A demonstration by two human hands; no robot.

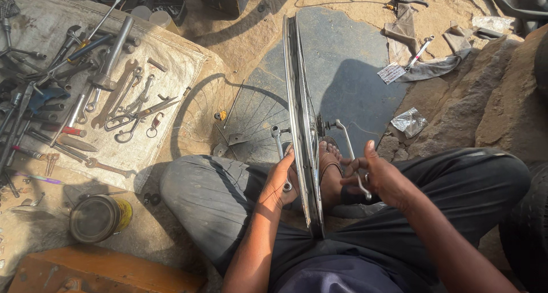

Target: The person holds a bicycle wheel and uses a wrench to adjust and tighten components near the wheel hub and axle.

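Note:
A bare bicycle wheel rim (299,93) with thin spokes stands upright on edge between my legs, seen almost edge-on. My left hand (281,179) is on its left side, closed around a small open-ended spanner (278,140) at the hub. On the right side my right hand (378,176) grips a long metal wrench (346,140) that reaches to the axle. A sandalled foot (330,173) rests just right of the rim.
A cloth (171,59) at left holds several spanners, pliers and screwdrivers. A round tin (98,217) sits near my left knee, a wooden plank (108,273) below it. Rags and a spanner (421,50) lie at upper right beside rocks (502,99).

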